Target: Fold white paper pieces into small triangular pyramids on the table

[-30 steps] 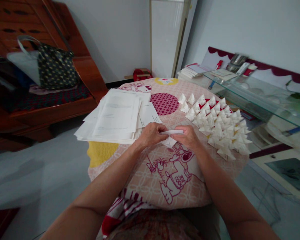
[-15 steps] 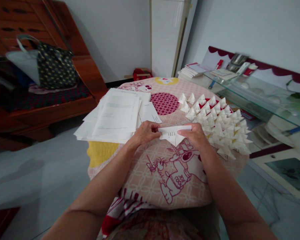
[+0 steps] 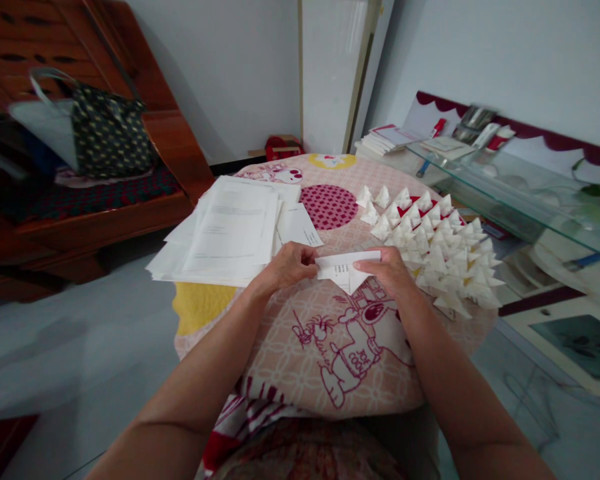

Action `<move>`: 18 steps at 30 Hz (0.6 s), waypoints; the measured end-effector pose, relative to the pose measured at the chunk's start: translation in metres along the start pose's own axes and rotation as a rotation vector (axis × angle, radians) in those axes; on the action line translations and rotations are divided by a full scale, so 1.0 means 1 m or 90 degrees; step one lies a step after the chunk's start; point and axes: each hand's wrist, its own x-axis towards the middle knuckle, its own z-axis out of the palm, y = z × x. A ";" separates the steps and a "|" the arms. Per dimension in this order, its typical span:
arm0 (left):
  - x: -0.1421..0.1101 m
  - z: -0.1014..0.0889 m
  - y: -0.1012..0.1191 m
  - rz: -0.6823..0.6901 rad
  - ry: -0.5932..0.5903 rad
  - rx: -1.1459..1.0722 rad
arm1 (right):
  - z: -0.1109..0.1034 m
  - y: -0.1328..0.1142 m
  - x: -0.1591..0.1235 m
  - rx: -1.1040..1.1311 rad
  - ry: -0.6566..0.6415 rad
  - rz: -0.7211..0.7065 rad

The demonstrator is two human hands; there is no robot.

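My paper (image 3: pixel 341 269): it is white and folded, with a long straight strip on top and a pointy bit that aims at 6 o'clock. Small dark print shows on it. It sits about in the middle of the table, in front of me. I can't tell if it touches the cloth.
My left hand (image 3: pixel 291 264): at 9 o'clock of the paper. My thumb and finger pinch that end tight.
My right hand (image 3: pixel 391 270): at 3 o'clock of the paper. My thumb presses on the front, and my other fingers are mostly hidden. My two hands are apart, with the paper between them.
Big sheets (image 3: pixel 230 230): a messy pile at 10 o'clock on the table, just beside my left hand. Some have faint print.
Pointy papers (image 3: pixel 447 257): lots of little white folded ones, crowded close at 2 o'clock, near my right hand. Their tips stick up.
Tablecloth (image 3: pixel 285 340): pink, with white rings. A dark pink spot (image 3: pixel 329 207) is at 12 o'clock, a yellow patch (image 3: pixel 200 307) at 8 o'clock, and a dog drawing (image 3: pixel 355 360) near 6 o'clock.
Bench (image 3: pixel 175 147): brown wood, away from the table at 10 o'clock. A dark bag (image 3: pixel 110 133) with light spots sits on it.
Glass shelf (image 3: pixel 510 193): past the pointy papers, at 2 o'clock.
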 end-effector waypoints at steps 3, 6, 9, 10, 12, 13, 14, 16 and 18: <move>-0.001 -0.003 -0.002 -0.009 -0.016 -0.011 | 0.001 -0.001 -0.001 -0.002 0.002 0.005; -0.002 -0.007 0.000 -0.001 -0.013 -0.013 | 0.001 -0.002 -0.002 -0.002 0.020 -0.005; -0.003 -0.008 0.003 0.018 -0.005 0.005 | 0.001 -0.002 -0.002 -0.004 0.023 -0.008; -0.004 -0.007 0.004 0.026 0.000 0.015 | 0.001 -0.001 -0.002 -0.006 0.018 -0.007; -0.004 -0.006 0.005 0.039 0.007 0.031 | 0.001 -0.001 -0.002 -0.007 0.008 -0.005; -0.004 -0.005 0.005 0.041 0.008 0.035 | 0.000 -0.001 -0.002 -0.006 0.006 -0.004; -0.004 -0.005 0.005 0.041 0.007 0.037 | 0.000 -0.001 -0.001 -0.006 0.005 -0.003; -0.003 -0.005 0.003 0.036 0.002 0.026 | 0.000 0.000 -0.001 -0.007 0.008 -0.004; -0.002 -0.006 0.003 0.037 0.009 0.001 | 0.000 -0.001 -0.002 -0.012 0.011 -0.007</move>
